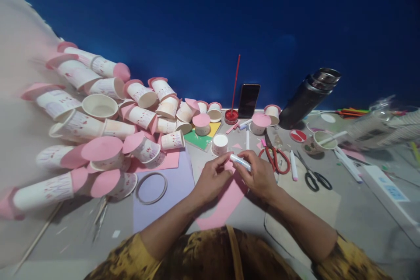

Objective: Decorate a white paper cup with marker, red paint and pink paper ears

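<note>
My right hand [260, 176] is closed around a white glue stick [241, 162] with bluish print, its end pointing left. Close to that end, my left hand [212, 179] has its fingers curled in a pinch; what they hold, if anything, is hidden. Below both hands lies a cut sheet of pink paper [226, 203]. Just beyond them a small white paper cup [219, 143] stands upside down. Red-handled scissors [278, 159] rest right of my right hand.
Many decorated paper cups with pink paper discs [101, 151] pile up at left. Purple paper [164, 210] bears a grey ring [151, 188]. Black scissors [315, 177], a marker [293, 166] and a dark flask [305, 98] are at right. A phone [249, 101] leans against the blue wall.
</note>
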Demonstrator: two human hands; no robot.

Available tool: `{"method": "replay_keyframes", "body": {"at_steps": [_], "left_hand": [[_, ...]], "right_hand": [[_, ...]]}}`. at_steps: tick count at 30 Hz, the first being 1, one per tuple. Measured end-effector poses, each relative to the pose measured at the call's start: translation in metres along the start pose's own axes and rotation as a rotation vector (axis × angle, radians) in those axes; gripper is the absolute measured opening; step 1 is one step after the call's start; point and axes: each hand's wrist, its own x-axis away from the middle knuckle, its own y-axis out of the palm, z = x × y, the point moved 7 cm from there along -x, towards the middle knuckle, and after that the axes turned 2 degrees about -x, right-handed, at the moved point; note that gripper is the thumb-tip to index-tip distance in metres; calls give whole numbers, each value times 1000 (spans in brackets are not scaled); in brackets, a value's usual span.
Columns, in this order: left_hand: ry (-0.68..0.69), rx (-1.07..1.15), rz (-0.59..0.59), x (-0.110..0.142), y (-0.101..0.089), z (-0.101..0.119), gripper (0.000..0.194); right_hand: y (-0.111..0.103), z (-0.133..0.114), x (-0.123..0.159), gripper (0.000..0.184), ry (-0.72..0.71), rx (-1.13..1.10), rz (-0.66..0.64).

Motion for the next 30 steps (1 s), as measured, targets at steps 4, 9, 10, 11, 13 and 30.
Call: {"method": "replay_keyframes", "body": {"at_steps": [4,9,10,11,13,30], "left_hand": [[32,-20,-9,3,-1,10,53],[15,71,-17,4,-3,12,46],[1,91,-13,4,-3,10,45],[-13,103,-6,4,-4,8,44],[-35,108,6,4,-4,3,43],[15,45,-64,6,0,17,44]], "right_hand": [[-2,-9,1,25,-155,41,20],[-1,-18,2,27,-299,128,-5],[0,-20,2,27,-325,159,-4],[0,-22,1,27,-350,190,-2],[-1,-27,1,29,-388,240,9],[-4,-20,2,31,-325,157,-11]]}}
